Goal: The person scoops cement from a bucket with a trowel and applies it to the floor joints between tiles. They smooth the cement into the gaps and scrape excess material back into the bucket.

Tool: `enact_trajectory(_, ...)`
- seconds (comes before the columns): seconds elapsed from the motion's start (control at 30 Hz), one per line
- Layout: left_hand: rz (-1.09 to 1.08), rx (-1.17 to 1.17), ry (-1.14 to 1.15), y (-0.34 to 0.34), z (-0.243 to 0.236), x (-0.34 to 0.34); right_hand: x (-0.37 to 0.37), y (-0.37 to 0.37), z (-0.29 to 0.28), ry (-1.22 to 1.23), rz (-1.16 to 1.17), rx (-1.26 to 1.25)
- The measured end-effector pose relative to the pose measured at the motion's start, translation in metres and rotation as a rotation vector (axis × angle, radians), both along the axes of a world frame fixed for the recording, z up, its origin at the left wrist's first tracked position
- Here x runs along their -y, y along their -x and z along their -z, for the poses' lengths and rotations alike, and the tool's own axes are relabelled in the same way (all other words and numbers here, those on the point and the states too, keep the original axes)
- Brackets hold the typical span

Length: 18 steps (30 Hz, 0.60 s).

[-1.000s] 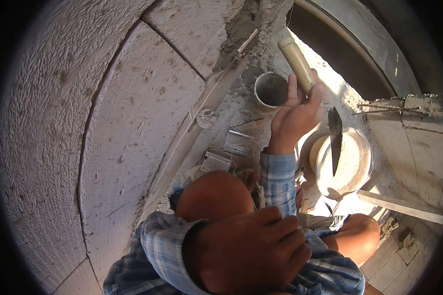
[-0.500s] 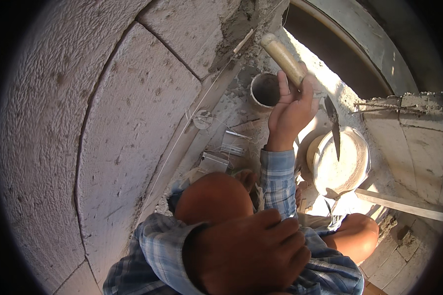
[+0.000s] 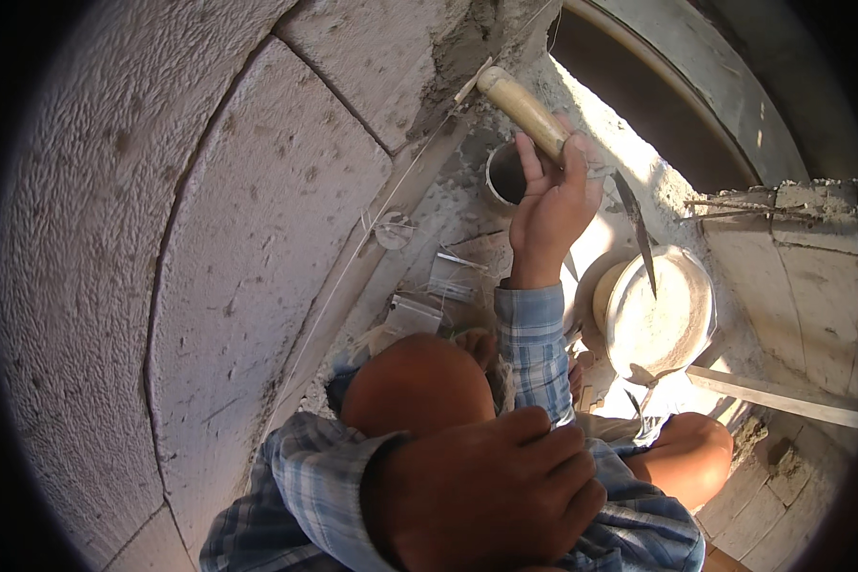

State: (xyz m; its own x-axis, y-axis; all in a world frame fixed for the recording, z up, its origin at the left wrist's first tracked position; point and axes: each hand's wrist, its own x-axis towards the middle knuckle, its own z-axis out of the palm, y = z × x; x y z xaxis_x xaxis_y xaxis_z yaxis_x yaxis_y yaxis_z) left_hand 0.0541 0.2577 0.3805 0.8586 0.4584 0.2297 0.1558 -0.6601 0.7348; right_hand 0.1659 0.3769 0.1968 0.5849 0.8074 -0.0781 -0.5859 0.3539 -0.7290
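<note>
My right hand point(image 3: 551, 224) is raised in front of me, its fingers closed around a trowel point(image 3: 524, 112) with a thick wooden handle. The handle points up and left, toward the foot of the wall. Its narrow dark blade point(image 3: 636, 229) hangs down on the right, seen nearly edge-on over a round pale bucket point(image 3: 616, 334). Just left of the right hand stands a small round cup point(image 3: 493, 194) with a dark inside, partly covered by the fingers. My left hand point(image 3: 486, 496) lies across my body by the right sleeve, fingers curled; what they hold, if anything, is hidden.
A large pale block wall point(image 3: 248, 210) fills the left side, with a taut string point(image 3: 338, 276) along its base. Small metal pieces point(image 3: 416, 313) lie before my knee. A wooden strip point(image 3: 782, 398) extends right from the bucket. Thin rods point(image 3: 758, 206) jut from the right-hand blockwork.
My right hand has shifted slightly left with the trowel, and the handle has tipped further left toward the wall. My left hand stays almost where it was.
</note>
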Motion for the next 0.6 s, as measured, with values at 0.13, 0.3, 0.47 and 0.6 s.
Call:
enact_trajectory(0.13, -0.16, 0.138, -0.148, -0.004, 0.016, 0.018, 0.006, -0.009, -0.001, 0.015, 0.121, -0.044)
enact_trajectory(0.3, -0.097, 0.136, -0.128, -0.003, 0.016, 0.014, 0.005, -0.004, -0.002, 0.074, -0.083, 0.055)
enact_trajectory(0.47, -0.112, 0.107, -0.067, -0.002, 0.01, 0.016, 0.008, -0.008, -0.002, -0.005, 0.065, -0.018)
enact_trajectory(0.6, -0.126, 0.114, -0.157, -0.003, 0.016, 0.017, 0.008, -0.003, -0.001, 0.042, -0.034, 0.052)
